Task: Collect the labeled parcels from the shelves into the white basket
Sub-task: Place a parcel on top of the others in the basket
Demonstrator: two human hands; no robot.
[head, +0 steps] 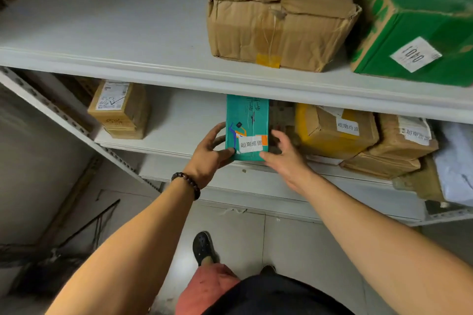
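At centre frame, front edge of middle shelf [179, 120]: teal parcel [247, 120], lying flat, long side running 12 to 6 o'clock. White label [251, 145] with printed characters on its near end; orange patch at the label's 1 o'clock.

At the parcel's 8 o'clock: left hand [208, 155], clamped on the parcel. Thumb lies on the top face at the near left corner, fingers curl against the left side. Dark bead bracelet [186, 184] on the wrist.

At the parcel's 4 o'clock: right hand [286, 156], fingers spread apart, holding nothing. Thumb tip sits at the near right corner; the other fingers are just beside the right side, contact not clear.

Same shelf, further entries:
- small box [120, 110], shipping label on top, at the parcel's 9 o'clock, well apart.
- yellow box [330, 130], tape-wrapped, white label on top, at 3 o'clock, near the right hand.
- brown parcels [394, 151], two stacked, labelled, just beyond the yellow box at 3 o'clock.
- white bag [455, 161], at the far 3 o'clock end.

Above, on top shelf [102, 20]:
- brown box [276, 20], crumpled, at the parcel's 12 o'clock.
- green box [422, 15], white numbered tag, at 1 o'clock, just beside the brown box.

Below, at 6 o'clock: black shoe [203, 248] on grey floor tile.
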